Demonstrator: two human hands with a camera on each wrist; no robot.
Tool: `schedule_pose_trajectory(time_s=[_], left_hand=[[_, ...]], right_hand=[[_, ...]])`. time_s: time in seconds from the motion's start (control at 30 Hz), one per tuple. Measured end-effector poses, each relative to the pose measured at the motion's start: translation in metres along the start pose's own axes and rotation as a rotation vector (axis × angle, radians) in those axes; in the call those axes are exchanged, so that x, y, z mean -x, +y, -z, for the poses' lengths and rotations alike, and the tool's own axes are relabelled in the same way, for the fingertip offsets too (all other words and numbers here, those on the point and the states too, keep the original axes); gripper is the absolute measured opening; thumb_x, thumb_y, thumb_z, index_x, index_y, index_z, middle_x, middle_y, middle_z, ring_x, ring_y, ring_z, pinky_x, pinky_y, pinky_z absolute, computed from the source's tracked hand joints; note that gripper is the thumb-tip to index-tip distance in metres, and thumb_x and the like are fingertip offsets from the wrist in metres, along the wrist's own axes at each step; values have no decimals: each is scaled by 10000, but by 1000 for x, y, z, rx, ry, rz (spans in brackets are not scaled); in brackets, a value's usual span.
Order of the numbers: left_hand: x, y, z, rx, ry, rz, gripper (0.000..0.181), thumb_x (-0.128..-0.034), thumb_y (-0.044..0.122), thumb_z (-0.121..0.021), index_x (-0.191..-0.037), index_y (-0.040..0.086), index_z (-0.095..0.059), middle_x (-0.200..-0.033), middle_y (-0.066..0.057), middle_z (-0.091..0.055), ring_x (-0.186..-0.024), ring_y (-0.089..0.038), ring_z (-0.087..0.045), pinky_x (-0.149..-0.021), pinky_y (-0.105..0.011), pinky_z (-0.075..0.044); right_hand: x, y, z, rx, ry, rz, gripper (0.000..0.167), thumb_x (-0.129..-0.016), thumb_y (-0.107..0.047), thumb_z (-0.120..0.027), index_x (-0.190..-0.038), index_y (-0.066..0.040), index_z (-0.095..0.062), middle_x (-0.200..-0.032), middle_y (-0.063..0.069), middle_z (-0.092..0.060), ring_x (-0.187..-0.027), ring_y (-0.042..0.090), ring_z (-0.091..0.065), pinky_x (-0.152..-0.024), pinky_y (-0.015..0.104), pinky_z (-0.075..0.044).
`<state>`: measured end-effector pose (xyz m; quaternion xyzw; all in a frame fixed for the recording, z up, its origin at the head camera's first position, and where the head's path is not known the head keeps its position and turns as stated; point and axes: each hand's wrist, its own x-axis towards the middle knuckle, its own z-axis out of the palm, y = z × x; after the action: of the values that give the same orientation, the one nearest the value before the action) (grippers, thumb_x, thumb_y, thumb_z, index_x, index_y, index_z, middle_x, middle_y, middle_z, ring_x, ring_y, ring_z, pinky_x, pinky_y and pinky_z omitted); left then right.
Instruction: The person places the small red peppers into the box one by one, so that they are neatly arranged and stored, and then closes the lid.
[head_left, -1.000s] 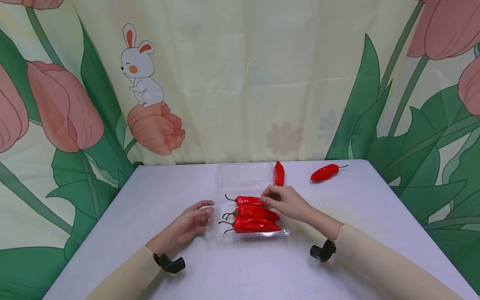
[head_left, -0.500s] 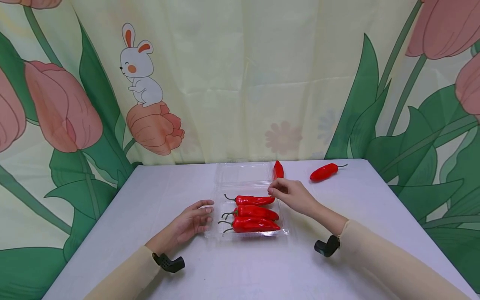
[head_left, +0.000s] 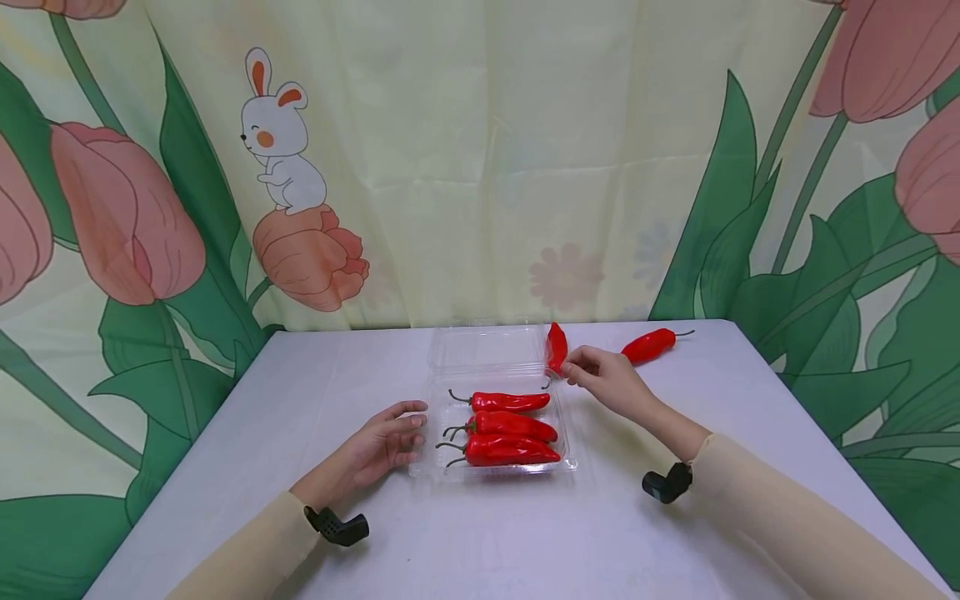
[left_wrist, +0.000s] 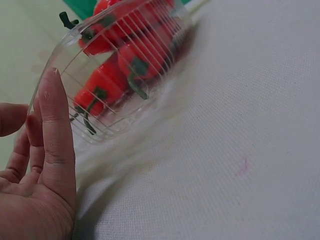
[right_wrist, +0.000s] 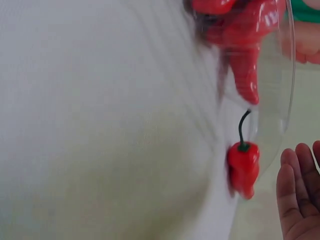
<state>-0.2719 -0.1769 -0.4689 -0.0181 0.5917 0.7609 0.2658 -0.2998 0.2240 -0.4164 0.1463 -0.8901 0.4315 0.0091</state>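
Note:
An opened clear plastic container (head_left: 566, 450) holds several red peppers (head_left: 512, 450) lying crosswise, stems to the left. At its left side is my left hand (head_left: 375, 450), fingers loosely extended; in the left wrist view that hand (left_wrist: 55, 145) touches the container's clear wall (left_wrist: 65, 60). My right hand (head_left: 615, 383) holds nothing, its fingertips close to a red pepper (head_left: 557, 347) beside the lid. In the right wrist view, the right hand (right_wrist: 300, 195) has fairly straight fingers, apart from that pepper (right_wrist: 243, 167), whose green stem points toward the container.
The container's clear lid (head_left: 487, 348) lies back, away from me. Another red pepper (head_left: 649, 346) lies on the white table (head_left: 465, 542) at the back right, partly behind my right hand. A curtain with printed tulips and a rabbit (head_left: 288, 150) hangs behind the table.
My right hand has moved right and slightly back, away from the rearmost pepper in the container, toward the pepper beside the lid. The left hand has stayed at the container's side.

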Motion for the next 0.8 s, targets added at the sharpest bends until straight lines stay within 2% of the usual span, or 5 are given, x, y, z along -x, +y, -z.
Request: schedule_pose_trajectory(time_s=[0.13, 0.27, 0.43, 0.63, 0.8], left_hand=[[0, -1, 1, -1, 12, 4, 440, -1030, 170, -641, -1420, 99, -451, -1040, 13, -611, -784, -108, -631, -652, -234, -576], [1, -1, 1, 3, 1, 0, 466, -1023, 171, -651, -1431, 86, -443, -1052, 9, -610, -787, -108, -633, -654, -234, -575], [2, -1, 1, 14, 0, 4, 441, -1023, 157, -647, -1416, 96, -455, -1048, 11, -610, -783, -108, -637, -655, -237, -578], [1, -1, 1, 23, 5, 10, 456, -1026, 144, -638, -1433, 89, -438, -1034, 19, -609, -778, -107, -632, -652, -238, -575], [0, 0, 0, 5, -6, -4, 441, -1020, 160, -653, -1408, 91, -456, -1042, 19, -608, -786, -102, -631, -647, -235, -574]], right_hand=[[-3, 10, 8, 16, 30, -50, 261, -1027, -229, -639, -1215, -49, -656, -1119, 171, -726, -1018, 371, -700, -876, 411, -614], [-5, 24, 18, 34, 54, -72, 261, -1042, -232, -616, -1218, -42, -647, -1135, 178, -722, -1019, 364, -704, -882, 407, -611], [-4, 42, 28, 64, 95, -94, 262, -1053, -219, -596, -1218, -22, -647, -1135, 193, -724, -1006, 352, -712, -855, 333, -594], [-2, 63, 40, 85, 128, -176, 310, -1059, -274, -584, -1239, -27, -642, -1149, 189, -716, -1000, 308, -696, -812, 219, -557], [0, 80, 52, 89, 160, -252, 354, -1065, -313, -564, -1273, -33, -618, -1194, 189, -687, -1020, 299, -667, -809, 224, -544]])
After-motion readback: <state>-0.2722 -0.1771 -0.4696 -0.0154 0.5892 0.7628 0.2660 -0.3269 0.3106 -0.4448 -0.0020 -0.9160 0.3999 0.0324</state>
